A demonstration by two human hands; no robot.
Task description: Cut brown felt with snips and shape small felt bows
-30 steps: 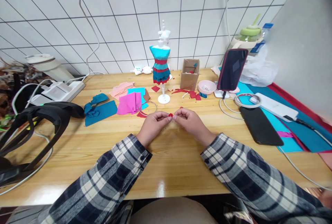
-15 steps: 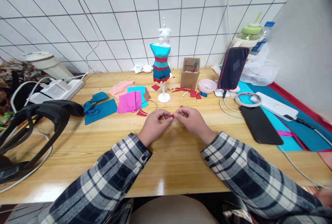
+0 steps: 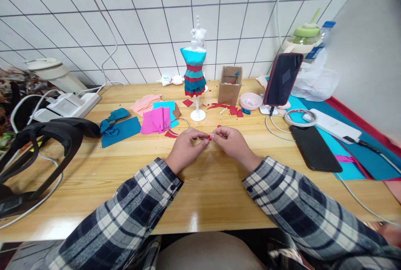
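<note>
I can barely make out the bit of red material (image 3: 209, 137): the fingertips around it cover most of it. It sits between the two hands, above the near-middle of the table (image 3: 200, 203). The left hand (image 3: 188, 147) pinches it between thumb and forefinger, and the right hand (image 3: 233, 145) grips it from the other side, fingers curled so the palm can't be seen. A black headset (image 3: 87, 126) runs out of view at the left, and the phone on a stand (image 3: 283, 78) blocks part of the pale cup holder behind it.

The open cardboard box (image 3: 229, 94) has red and teal scraps inside, its bottom out of sight; the pink bowl (image 3: 250, 107) beside it holds shiny bits too small to name. What shows of the red piece is tiny, bright and crumpled-looking.
</note>
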